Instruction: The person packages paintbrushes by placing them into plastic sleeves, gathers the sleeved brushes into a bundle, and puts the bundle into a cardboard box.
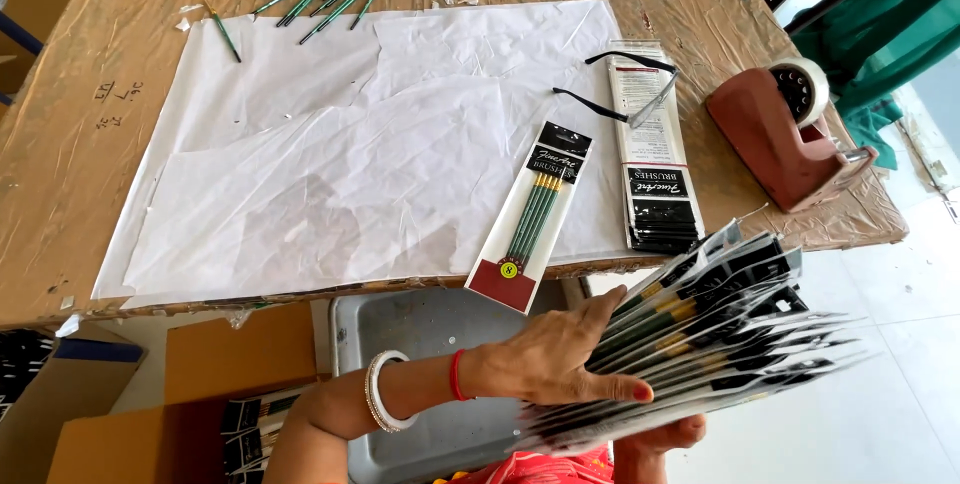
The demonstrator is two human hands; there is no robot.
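Brush packets (700, 329) hide most of right hand (660, 436)

- The stack of packed brushes (700, 334) you hold is a thick bundle of clear flat sleeves, each with green-handled brushes and a black header card.
- The stack lies roughly level below the table edge, low in the right of the view, its far ends fanned apart towards the right.
- One single brush packet (530, 214) lies flat on the white paper, its red lower end jutting over the table's near edge, just beyond the stack.
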